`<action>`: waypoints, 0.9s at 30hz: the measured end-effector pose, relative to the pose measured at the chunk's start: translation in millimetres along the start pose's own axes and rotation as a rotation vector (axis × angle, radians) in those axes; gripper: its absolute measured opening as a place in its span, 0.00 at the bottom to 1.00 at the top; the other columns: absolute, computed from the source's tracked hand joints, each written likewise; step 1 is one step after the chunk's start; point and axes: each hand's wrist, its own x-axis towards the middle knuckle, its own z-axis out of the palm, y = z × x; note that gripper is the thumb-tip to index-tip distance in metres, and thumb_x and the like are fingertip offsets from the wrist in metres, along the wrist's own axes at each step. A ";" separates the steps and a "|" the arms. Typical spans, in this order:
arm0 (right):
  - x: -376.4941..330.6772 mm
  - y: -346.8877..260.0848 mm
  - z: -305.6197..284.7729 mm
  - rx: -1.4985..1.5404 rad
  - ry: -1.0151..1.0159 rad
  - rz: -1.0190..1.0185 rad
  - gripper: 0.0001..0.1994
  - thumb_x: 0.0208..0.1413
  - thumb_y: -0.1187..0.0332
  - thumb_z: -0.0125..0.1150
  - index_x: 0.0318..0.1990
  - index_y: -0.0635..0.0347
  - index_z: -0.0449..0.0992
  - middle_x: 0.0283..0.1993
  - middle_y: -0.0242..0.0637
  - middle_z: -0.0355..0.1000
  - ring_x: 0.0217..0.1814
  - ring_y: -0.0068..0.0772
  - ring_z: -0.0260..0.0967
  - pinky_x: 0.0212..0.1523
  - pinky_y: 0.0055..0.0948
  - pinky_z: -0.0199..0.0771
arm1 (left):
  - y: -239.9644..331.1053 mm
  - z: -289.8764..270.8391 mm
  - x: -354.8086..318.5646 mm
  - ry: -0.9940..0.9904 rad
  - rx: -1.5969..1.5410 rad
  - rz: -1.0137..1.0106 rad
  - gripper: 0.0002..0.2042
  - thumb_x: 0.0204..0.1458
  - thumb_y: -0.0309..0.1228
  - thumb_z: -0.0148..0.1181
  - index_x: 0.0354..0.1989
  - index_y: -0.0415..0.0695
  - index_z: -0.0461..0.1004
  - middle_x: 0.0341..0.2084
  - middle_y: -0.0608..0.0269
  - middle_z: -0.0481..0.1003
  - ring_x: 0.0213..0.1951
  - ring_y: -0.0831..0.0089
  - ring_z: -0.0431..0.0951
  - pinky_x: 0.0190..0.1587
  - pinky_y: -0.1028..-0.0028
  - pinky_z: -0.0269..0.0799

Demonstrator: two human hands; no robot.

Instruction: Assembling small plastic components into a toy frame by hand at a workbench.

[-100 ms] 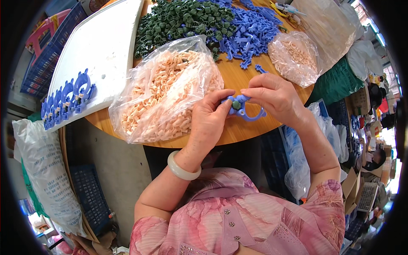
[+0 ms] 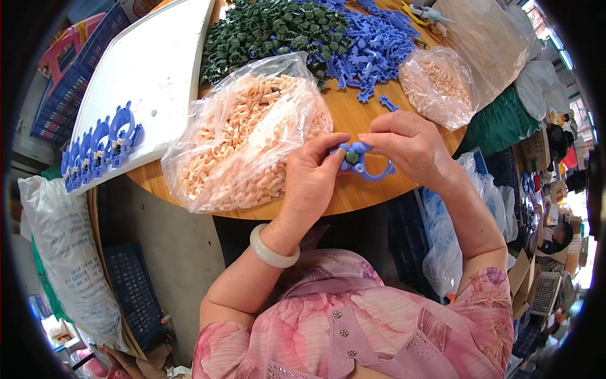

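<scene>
Over the table's near edge, my left hand (image 2: pixel 312 170) pinches a blue plastic toy figure (image 2: pixel 370 176) between thumb and fingers. The figure has an open ring curving out to its right and a dark green part (image 2: pixel 351 156) on its body. My right hand (image 2: pixel 409 146) is closed, thumb and fingertips pressed together at the figure's upper right side. Whether a tiny part is hidden between those fingertips, I cannot make out. A single loose blue piece (image 2: pixel 388 103) lies on the wood just beyond my right hand.
A clear bag of peach-coloured pieces (image 2: pixel 246 145) lies left of my hands, a smaller bag (image 2: pixel 435 85) to the right. Green parts (image 2: pixel 271 31) and blue parts (image 2: pixel 372 54) are heaped behind. At the left, a white foam board (image 2: pixel 148 76) carries several blue ring figures (image 2: pixel 101 146).
</scene>
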 end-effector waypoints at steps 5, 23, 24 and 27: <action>-1.8 -1.5 1.8 0.004 -0.015 0.036 0.10 0.41 0.72 0.63 0.35 0.57 0.76 0.33 0.35 0.71 0.35 0.38 0.71 0.31 0.29 0.70 | -2.4 0.3 0.8 0.009 0.099 0.023 0.11 0.57 0.21 0.49 0.46 0.35 0.72 0.36 0.61 0.75 0.35 0.78 0.77 0.39 0.79 0.76; -9.8 17.8 3.1 0.360 0.032 0.195 0.08 0.48 0.73 0.63 0.37 0.61 0.76 0.37 0.37 0.70 0.39 0.36 0.69 0.39 0.27 0.69 | -1.8 2.2 2.9 0.047 0.117 0.019 0.10 0.54 0.20 0.51 0.43 0.31 0.73 0.33 0.57 0.75 0.31 0.76 0.76 0.33 0.78 0.76; -12.4 24.7 1.0 0.379 0.068 0.304 0.07 0.51 0.72 0.60 0.37 0.62 0.76 0.38 0.37 0.69 0.39 0.32 0.69 0.39 0.26 0.69 | -1.4 3.4 3.1 0.039 0.117 0.022 0.10 0.54 0.20 0.51 0.43 0.31 0.73 0.33 0.57 0.75 0.31 0.76 0.76 0.33 0.78 0.76; -20.8 55.1 2.0 0.326 0.077 0.648 0.09 0.51 0.73 0.60 0.41 0.60 0.75 0.40 0.35 0.68 0.37 0.22 0.67 0.36 0.19 0.66 | -1.1 3.9 2.5 0.055 0.169 0.054 0.10 0.54 0.21 0.51 0.43 0.31 0.73 0.32 0.58 0.75 0.31 0.76 0.76 0.33 0.78 0.76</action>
